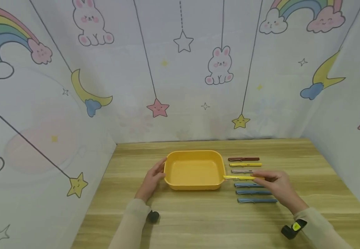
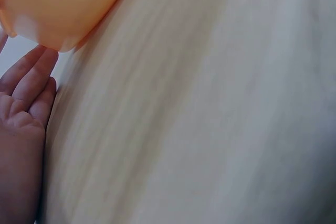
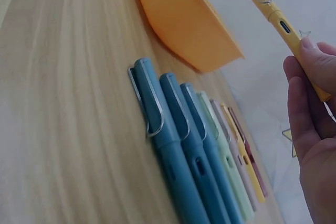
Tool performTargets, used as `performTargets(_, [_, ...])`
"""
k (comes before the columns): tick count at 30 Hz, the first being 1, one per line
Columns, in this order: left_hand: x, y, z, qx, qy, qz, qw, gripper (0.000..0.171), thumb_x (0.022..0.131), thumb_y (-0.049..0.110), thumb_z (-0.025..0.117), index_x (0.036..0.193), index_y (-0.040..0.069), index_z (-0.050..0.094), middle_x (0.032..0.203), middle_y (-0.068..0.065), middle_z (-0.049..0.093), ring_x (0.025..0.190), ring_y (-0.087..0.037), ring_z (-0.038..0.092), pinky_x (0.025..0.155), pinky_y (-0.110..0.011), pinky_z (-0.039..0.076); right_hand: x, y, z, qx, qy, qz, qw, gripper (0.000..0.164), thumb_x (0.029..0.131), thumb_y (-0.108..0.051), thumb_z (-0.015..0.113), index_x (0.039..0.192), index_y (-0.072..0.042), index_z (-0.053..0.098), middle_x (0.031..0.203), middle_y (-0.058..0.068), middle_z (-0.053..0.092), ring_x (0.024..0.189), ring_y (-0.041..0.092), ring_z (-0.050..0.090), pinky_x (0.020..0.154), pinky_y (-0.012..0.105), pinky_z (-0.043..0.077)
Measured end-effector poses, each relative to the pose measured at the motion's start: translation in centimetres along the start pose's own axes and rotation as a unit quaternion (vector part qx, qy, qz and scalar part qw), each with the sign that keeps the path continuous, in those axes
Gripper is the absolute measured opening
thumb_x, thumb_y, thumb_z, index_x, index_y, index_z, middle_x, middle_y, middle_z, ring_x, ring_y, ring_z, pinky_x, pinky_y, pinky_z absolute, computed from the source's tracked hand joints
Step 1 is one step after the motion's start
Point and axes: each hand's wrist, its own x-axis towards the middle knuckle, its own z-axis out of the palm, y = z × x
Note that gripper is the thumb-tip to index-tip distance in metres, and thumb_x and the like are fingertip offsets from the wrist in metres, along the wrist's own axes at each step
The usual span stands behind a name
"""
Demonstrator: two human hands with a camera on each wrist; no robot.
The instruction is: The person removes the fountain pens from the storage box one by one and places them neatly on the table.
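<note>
My right hand [image 1: 277, 186] pinches a yellow pen [image 3: 283, 24] near one end between thumb and fingers. The pen is raised above a row of pens, its clip end reaching the right rim of a yellow tray [image 1: 195, 187]. At the tray's left side, my left hand [image 1: 152, 178] touches the outer wall with extended fingers [image 2: 39, 74]. Below the right hand lie several blue pens [image 3: 155, 108], a light green pen [image 3: 231, 156], a greyish-pink pen [image 1: 240, 171], another yellow pen [image 1: 245, 165] and a dark red pen [image 1: 243, 159]. The hand partly covers some of them in the head view.
The wood-grain table [image 1: 195, 218] meets a white back wall [image 1: 195, 128] printed with rabbits, stars and rainbows. Similar side walls stand left and right. A dark wrist device [image 1: 293, 229] sits on the right sleeve, another [image 1: 153, 217] by the left sleeve.
</note>
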Motion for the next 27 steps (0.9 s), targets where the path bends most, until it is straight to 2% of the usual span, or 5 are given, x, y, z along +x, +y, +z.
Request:
performTargets(7, [0.0,-0.2,0.1,-0.007,-0.001,0.011,0.9999,0.065,0.099,-0.001,0.055,0.161,0.01,0.043,0.164,-0.018,0.043,0.151,-0.034,0.04,0.114,-0.027,0.042,-2.2,0.9,-1.0,0.009,0.009,0.025,1.0,0.03,0.095,-0.003,0.074,0.12,0.014,0.071,0.112,0.0,0.08,0.098,0.007,0.074,0.081,0.025,0.061])
performTargets(11, [0.1,-0.3,0.0,-0.006,-0.001,0.011,0.9999,0.065,0.098,-0.001,0.056,0.161,0.01,0.043,0.164,-0.017,0.043,0.151,-0.034,0.04,0.114,-0.026,0.042,-3.5,1.4,-1.6,-0.013,0.009,0.022,1.0,0.025,0.094,0.002,0.074,0.116,0.013,0.073,0.109,0.005,0.081,0.093,0.008,0.074,0.074,0.028,0.062])
performTargets(16, [0.2,-0.4,-0.1,-0.006,-0.004,0.006,1.0,0.065,0.099,-0.001,0.056,0.161,0.011,0.042,0.165,-0.015,0.041,0.152,-0.032,0.039,0.115,-0.028,0.041,-5.1,1.8,-2.2,-0.047,0.005,0.017,0.999,0.022,0.091,0.0,0.077,0.112,0.009,0.077,0.105,0.0,0.081,0.087,0.007,0.074,0.068,0.03,0.061])
performTargets(23, [0.1,0.0,0.0,-0.008,-0.004,-0.002,1.0,0.065,0.098,0.003,0.057,0.161,0.013,0.043,0.165,-0.015,0.042,0.152,-0.032,0.039,0.122,-0.046,0.034,-6.7,3.4,-2.5,-0.079,0.002,-0.05,0.996,0.019,0.084,0.009,0.079,0.103,0.005,0.08,0.099,0.004,0.082,0.085,0.007,0.075,0.064,0.026,0.06])
performTargets(27, [0.1,-0.1,-0.1,-0.004,-0.003,-0.004,1.0,0.065,0.099,0.003,0.057,0.162,0.013,0.042,0.166,-0.014,0.041,0.153,-0.032,0.038,0.122,-0.042,0.034,-7.3,4.3,-2.6,-0.089,-0.003,-0.059,0.994,0.022,0.082,0.01,0.081,0.102,0.002,0.081,0.099,0.005,0.082,0.088,0.004,0.075,0.068,0.022,0.06])
